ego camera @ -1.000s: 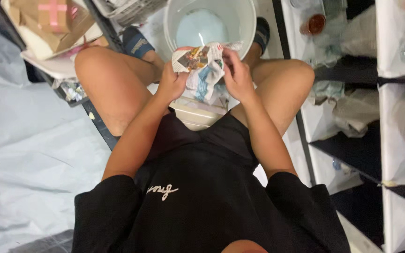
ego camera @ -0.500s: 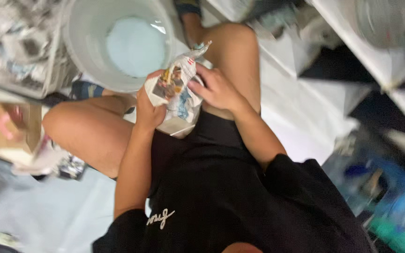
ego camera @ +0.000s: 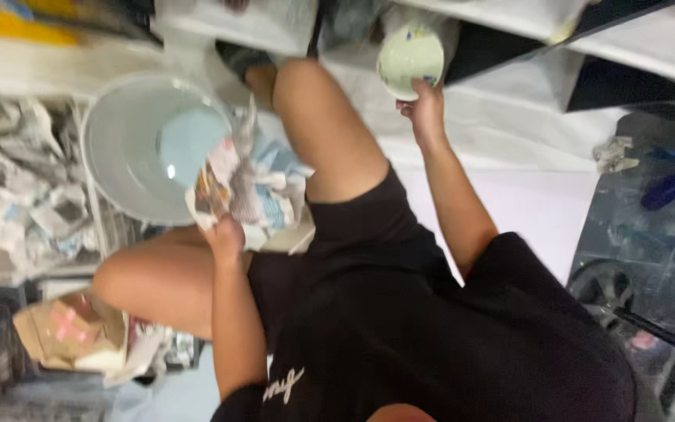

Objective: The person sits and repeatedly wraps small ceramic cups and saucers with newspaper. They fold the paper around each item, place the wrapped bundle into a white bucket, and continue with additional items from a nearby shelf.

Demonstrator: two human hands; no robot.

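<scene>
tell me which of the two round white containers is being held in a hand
The small bowl, gripped by the right hand near the shelves. The big white bucket sits on the floor, while the left hand holds crumpled newspaper.

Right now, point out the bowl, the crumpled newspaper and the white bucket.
bowl (ego camera: pixel 409 56), head view, inner wall.
crumpled newspaper (ego camera: pixel 248 191), head view, middle of the wad.
white bucket (ego camera: pixel 119 148), head view, inner side wall.

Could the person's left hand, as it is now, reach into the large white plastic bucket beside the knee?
Probably yes: the left hand is beside the bucket, whose mouth is open, but it holds crumpled newspaper.
</scene>
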